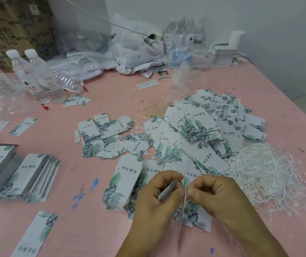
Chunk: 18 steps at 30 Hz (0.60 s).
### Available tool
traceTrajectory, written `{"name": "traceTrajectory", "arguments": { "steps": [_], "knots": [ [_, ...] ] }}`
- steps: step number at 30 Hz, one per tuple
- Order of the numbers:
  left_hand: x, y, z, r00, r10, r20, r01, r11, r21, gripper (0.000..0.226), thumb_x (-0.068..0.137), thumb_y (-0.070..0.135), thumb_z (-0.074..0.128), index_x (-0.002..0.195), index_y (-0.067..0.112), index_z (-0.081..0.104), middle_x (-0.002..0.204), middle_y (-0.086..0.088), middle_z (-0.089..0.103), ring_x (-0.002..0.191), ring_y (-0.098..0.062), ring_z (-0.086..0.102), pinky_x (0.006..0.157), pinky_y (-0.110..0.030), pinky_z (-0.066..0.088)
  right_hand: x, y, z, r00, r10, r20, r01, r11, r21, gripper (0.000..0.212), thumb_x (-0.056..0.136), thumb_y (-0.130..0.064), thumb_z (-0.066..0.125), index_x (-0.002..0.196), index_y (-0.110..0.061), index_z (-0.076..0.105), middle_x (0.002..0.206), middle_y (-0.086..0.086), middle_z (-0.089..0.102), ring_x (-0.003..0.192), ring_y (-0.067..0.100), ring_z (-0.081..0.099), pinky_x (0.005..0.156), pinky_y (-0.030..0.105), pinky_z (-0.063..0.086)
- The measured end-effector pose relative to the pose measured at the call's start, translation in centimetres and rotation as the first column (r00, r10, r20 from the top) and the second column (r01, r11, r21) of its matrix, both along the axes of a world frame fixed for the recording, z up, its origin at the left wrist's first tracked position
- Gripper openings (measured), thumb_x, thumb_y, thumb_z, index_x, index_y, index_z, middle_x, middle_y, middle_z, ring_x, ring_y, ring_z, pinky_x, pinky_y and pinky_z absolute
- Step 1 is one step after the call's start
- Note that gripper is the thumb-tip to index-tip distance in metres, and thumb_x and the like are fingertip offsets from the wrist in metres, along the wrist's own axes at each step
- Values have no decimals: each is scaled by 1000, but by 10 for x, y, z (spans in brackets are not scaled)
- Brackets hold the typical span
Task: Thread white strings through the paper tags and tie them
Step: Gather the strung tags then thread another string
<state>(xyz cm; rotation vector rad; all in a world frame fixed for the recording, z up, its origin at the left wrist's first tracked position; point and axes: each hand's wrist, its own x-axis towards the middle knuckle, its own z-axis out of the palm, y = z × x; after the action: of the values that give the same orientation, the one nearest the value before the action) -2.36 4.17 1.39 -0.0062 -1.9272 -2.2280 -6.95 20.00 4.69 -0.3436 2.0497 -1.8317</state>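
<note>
both hands meet: left hand point(159, 197) pinches a leaf-printed white tag point(167, 190), right hand point(211, 195) pinches its white string point(183, 206).

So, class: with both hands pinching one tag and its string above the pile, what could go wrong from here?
1. The string pinched by the right hand may slip before knotting.
2. The tag in the left hand could bend.
3. The loose string heap beside the tags might snag.

— Any print you can read?
— Large characters "玮宸服饰" on the white leaf-printed paper tags point(128, 182). At twelve o'clock, "HOTEL" on the crumpled white plastic bag point(153, 43).
</note>
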Motion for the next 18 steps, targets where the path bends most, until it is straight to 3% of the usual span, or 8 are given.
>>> {"name": "traceTrajectory", "arguments": {
  "steps": [3,6,9,13,15,18],
  "knots": [
    [-1,0,1,999,54,3,-54,997,60,19,79,25,73,97,27,70,82,5,68,76,-8,62,68,-18,50,-4,7,-3,997,-70,29,70,998,-2,25,71,-39,82,76,-16,74,54,1,56,42,10,37,41,18,32],
    [-1,-3,1,990,104,91,-118,979,169,25,77,36,75,96,22,68,79,-4,62,66,-21,53,56,-31,44,-9,20,-1,975,-67,211,96,986,-133,33,72,-40,72,85,-10,73,59,7,56,36,8,30,35,14,26],
    [-4,-6,1,980,121,157,-163,945,283,32,72,37,80,94,20,66,79,-6,63,66,-21,55,59,-37,46,-16,29,-3,949,-34,315,89,983,-162,31,75,-32,69,89,-5,71,57,8,51,34,7,24,34,12,20],
    [-7,-8,-2,977,96,190,-168,899,405,29,77,26,81,100,18,66,86,-11,72,74,-29,65,75,-48,50,-19,30,-7,904,-77,420,210,937,-279,23,76,-24,65,85,-4,72,55,6,46,34,5,21,34,11,14],
    [-8,-8,-5,976,116,183,-180,903,389,23,80,23,77,100,20,66,87,-12,74,76,-29,69,78,-49,52,-15,20,-5,915,-132,381,269,903,-334,28,74,-31,66,88,-7,71,57,5,48,35,6,24,34,12,17],
    [-6,-4,-6,975,150,162,-195,929,315,23,82,29,77,101,22,66,85,-12,74,74,-28,69,73,-48,53,1,-1,-3,958,-272,95,287,934,-214,38,76,-55,68,99,-25,70,62,0,52,42,7,28,43,20,20]
  ]
}}
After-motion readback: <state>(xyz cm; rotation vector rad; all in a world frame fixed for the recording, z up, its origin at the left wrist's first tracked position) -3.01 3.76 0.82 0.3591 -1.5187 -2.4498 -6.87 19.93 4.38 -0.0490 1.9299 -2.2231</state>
